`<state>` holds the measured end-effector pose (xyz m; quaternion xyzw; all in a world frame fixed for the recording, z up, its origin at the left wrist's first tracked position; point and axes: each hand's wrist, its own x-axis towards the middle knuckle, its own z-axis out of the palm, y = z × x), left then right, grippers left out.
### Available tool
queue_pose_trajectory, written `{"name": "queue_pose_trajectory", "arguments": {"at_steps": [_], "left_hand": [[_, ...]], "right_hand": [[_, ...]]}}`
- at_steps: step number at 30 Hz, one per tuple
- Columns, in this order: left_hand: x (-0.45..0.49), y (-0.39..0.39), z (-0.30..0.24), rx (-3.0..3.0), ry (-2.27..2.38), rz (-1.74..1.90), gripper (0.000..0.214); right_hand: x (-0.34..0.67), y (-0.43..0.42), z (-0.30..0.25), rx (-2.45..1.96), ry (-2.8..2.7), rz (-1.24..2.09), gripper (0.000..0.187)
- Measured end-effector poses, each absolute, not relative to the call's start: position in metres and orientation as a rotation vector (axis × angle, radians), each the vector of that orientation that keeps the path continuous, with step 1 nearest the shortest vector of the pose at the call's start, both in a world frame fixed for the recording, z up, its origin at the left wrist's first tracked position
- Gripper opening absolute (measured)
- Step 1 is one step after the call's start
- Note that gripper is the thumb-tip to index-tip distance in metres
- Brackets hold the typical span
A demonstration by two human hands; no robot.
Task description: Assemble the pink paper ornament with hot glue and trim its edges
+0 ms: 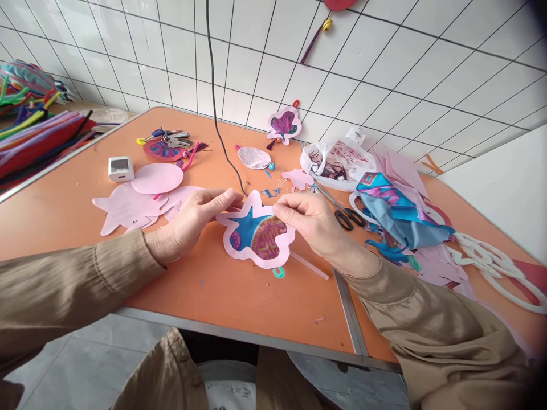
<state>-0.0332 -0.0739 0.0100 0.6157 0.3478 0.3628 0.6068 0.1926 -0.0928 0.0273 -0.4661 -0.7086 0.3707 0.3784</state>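
Observation:
A wavy-edged pink ornament, with blue and brown patterned fabric on its face, is between my hands above the table. My right hand pinches its upper right edge between thumb and fingers. At its left side is my left hand, the thumb extended and the other fingers partly hidden behind the ornament as they hold that edge. A small green loop shows under its lower edge. Just right of it, a thin translucent stick lies on the table, one end near the ornament.
Pink cutouts, a white charger and keys lie left. Behind are an oval ornament and a black cord. Scissors, a plastic bag, blue fabric and white cord occupy the right.

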Motion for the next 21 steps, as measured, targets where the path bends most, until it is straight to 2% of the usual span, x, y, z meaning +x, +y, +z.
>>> {"name": "queue_pose_trajectory", "arguments": {"at_steps": [5,9,15,21], "left_hand": [[-0.031,-0.073,0.011,1.347,0.833,0.814,0.053],[-0.031,-0.073,0.012,1.342,0.877,0.763,0.042],[-0.033,-0.073,0.008,1.342,0.828,0.710,0.028],[-0.034,-0.071,-0.001,1.292,0.728,0.707,0.033]], "right_hand": [[0.193,-0.091,0.024,-1.142,-1.722,0.981,0.048],[0.194,-0.089,0.020,-1.141,-1.609,1.047,0.047],[0.196,-0.090,0.022,-1.172,-1.616,1.065,0.058],[0.198,-0.093,0.029,-1.244,-1.790,1.045,0.037]]}}
